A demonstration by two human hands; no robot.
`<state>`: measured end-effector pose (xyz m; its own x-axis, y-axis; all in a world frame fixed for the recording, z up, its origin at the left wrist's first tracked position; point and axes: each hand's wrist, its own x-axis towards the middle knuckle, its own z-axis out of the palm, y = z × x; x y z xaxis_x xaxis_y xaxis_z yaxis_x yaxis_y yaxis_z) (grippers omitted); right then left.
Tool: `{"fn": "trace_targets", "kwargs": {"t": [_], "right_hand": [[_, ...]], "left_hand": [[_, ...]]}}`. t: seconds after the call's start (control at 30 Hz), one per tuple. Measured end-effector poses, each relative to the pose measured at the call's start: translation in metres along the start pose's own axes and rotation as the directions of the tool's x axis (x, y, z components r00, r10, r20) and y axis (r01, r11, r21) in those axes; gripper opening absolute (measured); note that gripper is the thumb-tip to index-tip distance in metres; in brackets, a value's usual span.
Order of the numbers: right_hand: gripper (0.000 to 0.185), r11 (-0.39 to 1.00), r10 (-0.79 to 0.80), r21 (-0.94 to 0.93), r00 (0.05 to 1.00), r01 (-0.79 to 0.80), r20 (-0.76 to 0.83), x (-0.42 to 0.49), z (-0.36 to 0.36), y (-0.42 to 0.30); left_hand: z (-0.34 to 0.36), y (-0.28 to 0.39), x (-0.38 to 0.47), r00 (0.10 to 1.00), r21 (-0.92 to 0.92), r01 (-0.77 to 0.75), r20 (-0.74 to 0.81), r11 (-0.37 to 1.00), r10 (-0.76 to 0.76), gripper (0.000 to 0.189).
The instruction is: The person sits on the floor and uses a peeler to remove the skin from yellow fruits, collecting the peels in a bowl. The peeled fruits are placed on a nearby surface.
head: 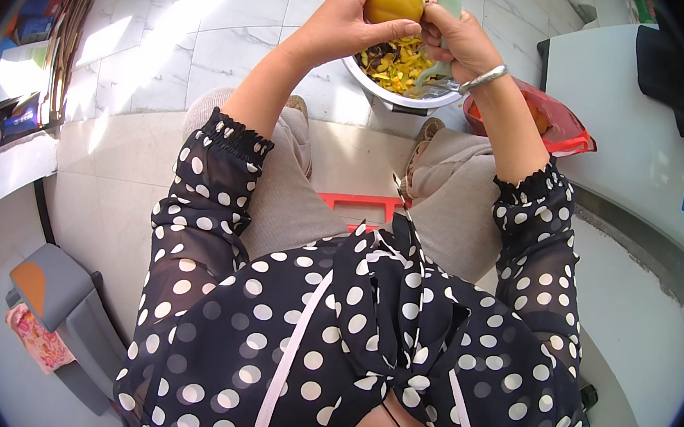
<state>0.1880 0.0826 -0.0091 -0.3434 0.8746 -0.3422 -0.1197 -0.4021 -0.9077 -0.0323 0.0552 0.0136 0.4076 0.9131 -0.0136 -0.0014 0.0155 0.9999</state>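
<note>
My left hand (360,21) is closed around a yellow-orange round fruit (395,2), probably a persimmon, near the top of the view. Close at its right side, my right hand (457,42) grips a pale green handled tool (450,4), which looks like a peeler; its working end is not clear. Below both hands stands a white-rimmed bin (378,90), holding yellow and green peelings (402,65) and some dark scraps. Part of the bin is hidden behind my hands.
A red plastic bag (564,120) with orange fruit inside lies right of the bin, beside a white cabinet or appliance (607,85). Flattened cardboard (67,51) is stacked at the left. A red plastic frame (362,200) shows between my legs. A grey-and-orange object (57,285) stands lower left.
</note>
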Motion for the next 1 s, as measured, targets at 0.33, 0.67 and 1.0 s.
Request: {"fn": "trace_targets", "kwargs": {"t": [0.33, 0.67, 1.0], "right_hand": [[0.028, 0.986, 0.115, 0.105, 0.987, -0.127, 0.116, -0.001, -0.007, -0.007], [0.024, 0.989, 0.020, -0.147, 0.992, -0.001, 0.127, -0.013, -0.010, -0.024], [0.027, 0.752, -0.334, -0.567, 0.936, 0.337, 0.114, -0.024, -0.005, -0.023]], "left_hand": [[-0.006, -0.004, 0.001, 0.783, 0.464, -0.593, 0.139, 0.658, 0.607, 0.075], [-0.003, 0.000, -0.005, 0.991, -0.230, -0.113, 0.038, 0.966, 0.125, 0.082], [-0.005, -0.002, -0.004, 0.995, -0.416, -0.010, 0.090, 0.909, 0.052, 0.076]]}}
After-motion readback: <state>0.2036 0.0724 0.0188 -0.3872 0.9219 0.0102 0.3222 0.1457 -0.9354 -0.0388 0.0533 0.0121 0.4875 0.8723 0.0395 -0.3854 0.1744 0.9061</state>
